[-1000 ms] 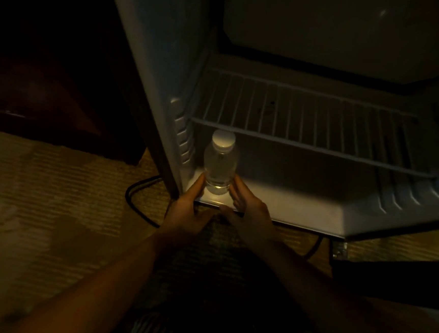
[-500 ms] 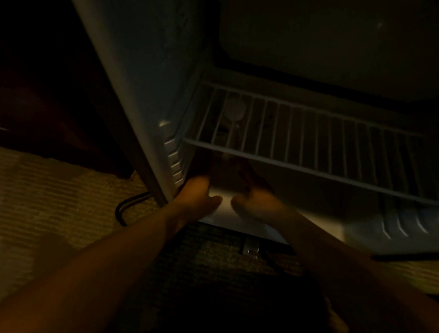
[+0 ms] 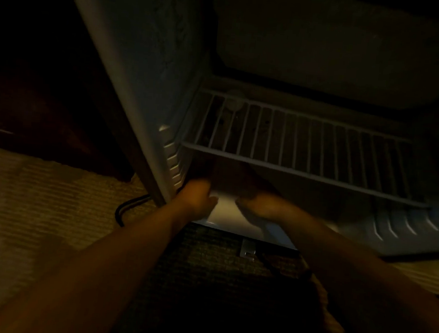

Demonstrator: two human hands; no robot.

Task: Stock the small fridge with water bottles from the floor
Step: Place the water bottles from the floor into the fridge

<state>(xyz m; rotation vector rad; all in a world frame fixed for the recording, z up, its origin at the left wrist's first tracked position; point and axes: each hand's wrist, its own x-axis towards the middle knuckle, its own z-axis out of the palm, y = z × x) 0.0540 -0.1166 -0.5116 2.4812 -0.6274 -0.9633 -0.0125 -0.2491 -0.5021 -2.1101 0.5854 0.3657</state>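
Note:
The small fridge (image 3: pixel 154 54) stands open on the floor, very dimly lit. A water bottle's white cap (image 3: pixel 234 104) shows through the wire shelf (image 3: pixel 305 171) at the back left; the bottle's body is lost in the dark under the shelf. My left hand (image 3: pixel 197 196) and my right hand (image 3: pixel 259 203) both reach in under the shelf over the fridge floor (image 3: pixel 224 216), one on each side of where the bottle stands. Shelf and shadow hide the fingers of both hands, so their hold on the bottle cannot be made out.
A black cable (image 3: pixel 127 206) loops on the carpet (image 3: pixel 37 203) beside the fridge's left wall. A small metal foot (image 3: pixel 247 249) sticks out below the fridge's front edge. Dark furniture fills the upper left.
The bottle has gone from the fridge's front edge to the back left under the shelf. Both hands have followed it inside, and my head has moved closer.

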